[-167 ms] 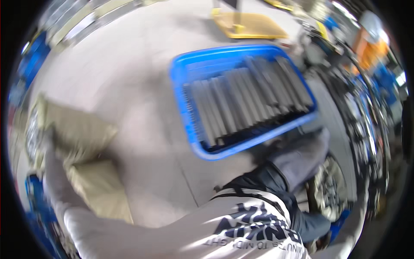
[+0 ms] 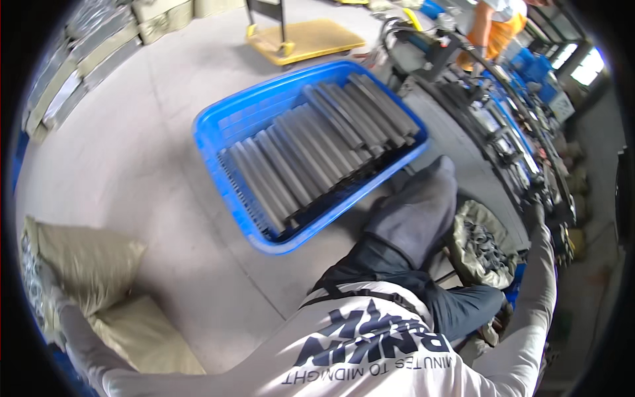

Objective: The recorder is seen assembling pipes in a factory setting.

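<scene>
At the far left, my left hand (image 2: 50, 286) is at the mouth of a tan woven sack (image 2: 92, 264) with small grey pieces in its opening. Its fingers are too dim and small to make out. My right arm stretches forward on the right, and my right hand (image 2: 536, 206) is at the near end of a long metal machine (image 2: 499, 129). The fingers of that hand blend into the dark parts there. Between my arms stands a blue plastic basket (image 2: 213, 119), holding a row of long grey metal bars (image 2: 291, 155).
A second tan sack (image 2: 145, 334) lies beside the first. By my leg is an open sack of small metal pieces (image 2: 486, 248). Farther off are a yellow platform trolley (image 2: 317, 38), stacked packages (image 2: 99, 46) and a person in orange (image 2: 499, 33) by the machine.
The view has swung to the right, so the basket and trolley appear farther left, and the picture is sharper. My right arm shows more fully, reaching to the machine. My left hand remains at the sack.
</scene>
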`<state>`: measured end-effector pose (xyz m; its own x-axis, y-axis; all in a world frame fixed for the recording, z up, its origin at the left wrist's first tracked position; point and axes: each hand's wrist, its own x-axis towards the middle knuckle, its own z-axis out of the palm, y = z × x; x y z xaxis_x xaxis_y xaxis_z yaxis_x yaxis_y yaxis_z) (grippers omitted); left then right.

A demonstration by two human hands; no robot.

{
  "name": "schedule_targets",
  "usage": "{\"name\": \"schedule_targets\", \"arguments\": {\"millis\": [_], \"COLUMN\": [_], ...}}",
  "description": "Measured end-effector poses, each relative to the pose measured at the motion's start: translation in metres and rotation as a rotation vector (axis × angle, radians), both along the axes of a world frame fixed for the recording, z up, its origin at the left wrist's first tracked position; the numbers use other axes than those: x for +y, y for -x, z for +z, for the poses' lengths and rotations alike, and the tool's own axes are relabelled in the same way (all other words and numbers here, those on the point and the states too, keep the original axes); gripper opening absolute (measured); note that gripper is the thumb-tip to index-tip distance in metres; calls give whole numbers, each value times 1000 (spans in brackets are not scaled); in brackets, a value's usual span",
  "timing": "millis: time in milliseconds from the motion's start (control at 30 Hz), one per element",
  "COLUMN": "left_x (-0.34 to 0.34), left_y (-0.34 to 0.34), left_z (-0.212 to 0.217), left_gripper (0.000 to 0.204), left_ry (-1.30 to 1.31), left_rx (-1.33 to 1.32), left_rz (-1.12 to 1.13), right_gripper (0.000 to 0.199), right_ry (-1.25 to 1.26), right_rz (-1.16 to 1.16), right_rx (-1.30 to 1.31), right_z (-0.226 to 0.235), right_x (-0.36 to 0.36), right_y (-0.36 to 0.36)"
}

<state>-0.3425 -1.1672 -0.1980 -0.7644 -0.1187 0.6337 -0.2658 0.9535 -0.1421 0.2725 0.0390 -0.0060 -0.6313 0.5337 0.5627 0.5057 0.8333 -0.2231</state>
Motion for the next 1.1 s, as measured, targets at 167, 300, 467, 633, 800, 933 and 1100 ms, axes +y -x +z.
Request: {"name": "schedule_targets", "arguments": {"millis": [167,300,467,633,800,933,1100], "left_x": [81,105,145,142,144,140,155], "left_y": [64,80,99,101,101,93,80], "left_z": [87,60,47,57,68,90,123], "left_gripper": [72,69,67,64,61,59,56], "left_ry": [-42,-192,-356,-464,-587,-655,-744], "left_rx": [94,106,115,116,124,126,126], "left_rz": [-248,-388,-557,-670,-780,-852,-960], "right_gripper": [25,28,27,27,24,26,27], "right_ry": [300,351,384,388,552,566,597], "right_rz": [-199,-302,-271,-222,-275,-287,-303], "right_rx": [-259,-326,-292,-220,-212,-242,-261], "right_z": [-20,4,19,18,0,-4,-8], "right_x": [-51,-96,-95,-123,-112,-115,-95], "right_y": [46,64,64,88,73,66,35]}}
